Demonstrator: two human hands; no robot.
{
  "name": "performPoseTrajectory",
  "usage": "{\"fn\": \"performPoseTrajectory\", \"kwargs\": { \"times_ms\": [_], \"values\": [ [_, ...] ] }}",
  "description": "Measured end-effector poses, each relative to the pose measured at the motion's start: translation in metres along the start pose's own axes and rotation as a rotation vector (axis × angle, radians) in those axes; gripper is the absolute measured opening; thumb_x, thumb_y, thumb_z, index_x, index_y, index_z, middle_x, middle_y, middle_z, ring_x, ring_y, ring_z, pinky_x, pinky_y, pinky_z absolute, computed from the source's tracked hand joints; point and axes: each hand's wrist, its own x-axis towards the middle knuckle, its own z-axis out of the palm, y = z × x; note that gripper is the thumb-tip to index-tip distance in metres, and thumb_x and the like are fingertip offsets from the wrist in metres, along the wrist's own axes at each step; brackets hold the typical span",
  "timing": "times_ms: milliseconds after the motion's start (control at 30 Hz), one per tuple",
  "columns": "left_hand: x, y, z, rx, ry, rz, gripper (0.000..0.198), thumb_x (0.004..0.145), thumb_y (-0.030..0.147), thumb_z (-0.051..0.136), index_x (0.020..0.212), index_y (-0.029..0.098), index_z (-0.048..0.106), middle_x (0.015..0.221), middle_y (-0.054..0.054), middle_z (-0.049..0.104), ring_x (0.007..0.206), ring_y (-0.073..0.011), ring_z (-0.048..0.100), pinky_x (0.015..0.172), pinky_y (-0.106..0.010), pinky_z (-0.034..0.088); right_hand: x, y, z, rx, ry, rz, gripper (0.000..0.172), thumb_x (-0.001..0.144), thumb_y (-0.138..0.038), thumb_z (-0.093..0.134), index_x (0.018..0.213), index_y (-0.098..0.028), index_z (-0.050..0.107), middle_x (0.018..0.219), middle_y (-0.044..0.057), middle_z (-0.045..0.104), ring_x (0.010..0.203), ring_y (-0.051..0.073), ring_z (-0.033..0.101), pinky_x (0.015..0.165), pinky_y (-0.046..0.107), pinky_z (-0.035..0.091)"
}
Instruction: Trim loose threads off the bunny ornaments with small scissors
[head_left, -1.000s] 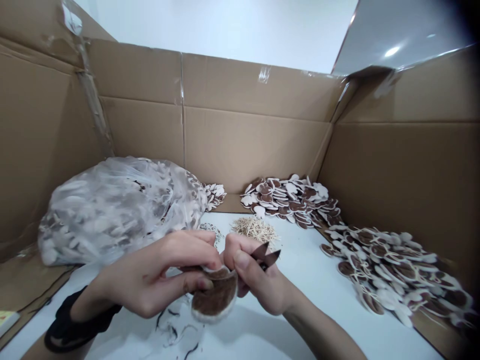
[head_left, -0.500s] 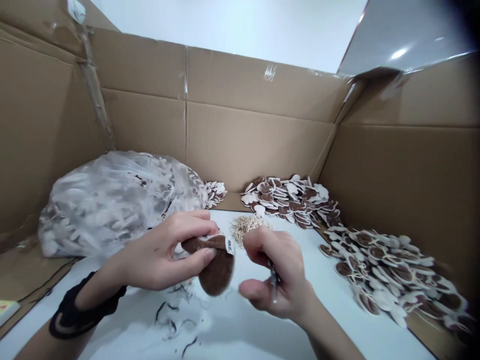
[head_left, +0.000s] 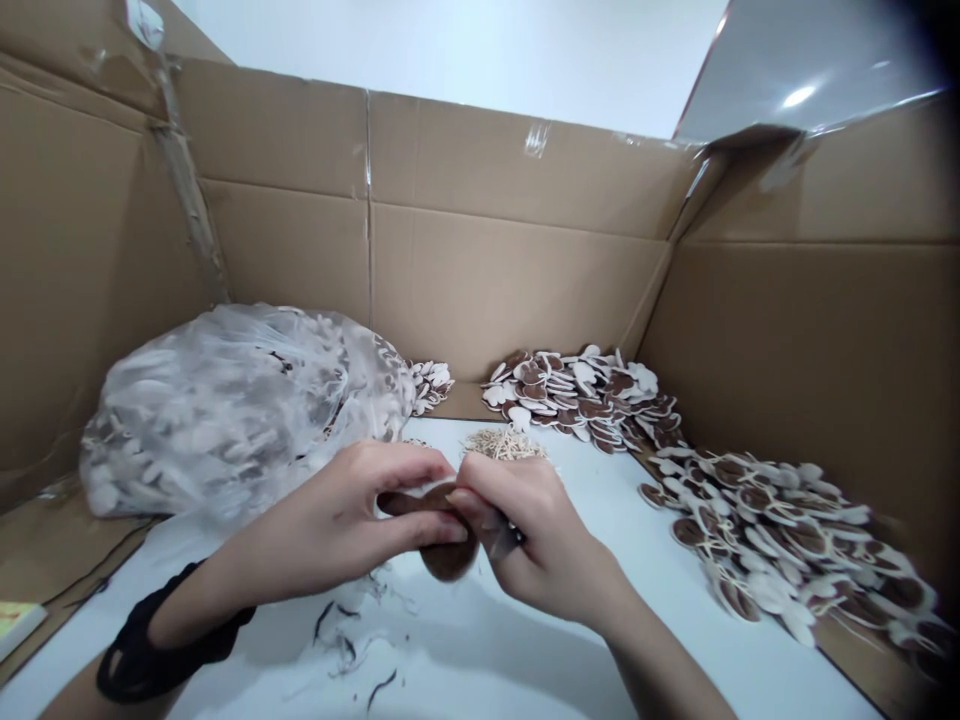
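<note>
Pinching a brown piece (head_left: 445,566) at lower centre of the frame with the left hand (head_left: 364,515); clutching a mostly hidden tool (head_left: 516,538) in the right hand (head_left: 531,518), curled against the piece's right edge.

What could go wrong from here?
1. The right hand has a mostly hidden tool in its grip, close to the left hand; it might nick fingers or the brown piece.
2. Dark scraps litter the white tabletop below; some might cling to the brown piece if it drops.
</note>
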Motion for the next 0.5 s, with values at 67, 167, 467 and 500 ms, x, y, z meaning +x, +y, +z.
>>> {"fn": "performPoseTrajectory", "kwargs": {
  "times_ms": [67, 167, 467, 500],
  "values": [
    [0.000, 0.000, 0.001, -0.081, -0.057, 0.031, 0.018, 0.092, 0.030, 0.057, 0.080, 0.017, 0.057, 0.071, 0.001, 0.061, 0.065, -0.0115, 0.058, 0.058, -0.019, 0.045, -0.001, -0.001, -0.004, 0.186, -0.034, 0.054, 0.022, 0.090, -0.009, 0.042, 0.073, -0.022, 0.037, 0.062, -0.005, 0.042, 0.050, 0.009, 0.035, 0.050, 0.021, 0.029],
    [0.000, 0.001, 0.000, -0.098, -0.098, 0.111, 0.015, 0.092, 0.029, 0.057, 0.084, 0.016, 0.059, 0.070, 0.000, 0.060, 0.066, -0.0132, 0.057, 0.059, -0.021, 0.046, -0.001, -0.003, -0.008, 0.442, -0.067, 0.112, 0.031, 0.099, -0.029, 0.041, 0.069, -0.022, 0.039, 0.061, -0.004, 0.039, 0.053, 0.010, 0.034, 0.049, 0.022, 0.029],
    [0.000, 0.000, -0.002, -0.170, -0.204, 0.342, 0.031, 0.089, 0.038, 0.061, 0.068, 0.018, 0.051, 0.079, -0.005, 0.066, 0.074, -0.0190, 0.060, 0.069, -0.029, 0.050, -0.002, -0.017, 0.002, 1.155, -0.181, 0.316, 0.039, 0.096, -0.041, 0.050, 0.065, -0.021, 0.039, 0.054, -0.008, 0.030, 0.040, 0.005, 0.025, 0.037, 0.019, 0.022],
    [0.001, -0.001, -0.001, -0.183, -0.215, 0.360, 0.033, 0.089, 0.040, 0.061, 0.067, 0.019, 0.050, 0.080, -0.006, 0.068, 0.076, -0.0202, 0.061, 0.071, -0.031, 0.051, -0.003, -0.017, 0.004, 1.194, -0.193, 0.314, 0.038, 0.096, -0.041, 0.050, 0.065, -0.021, 0.039, 0.052, -0.009, 0.028, 0.039, 0.005, 0.024, 0.036, 0.019, 0.020]
  ]
}}
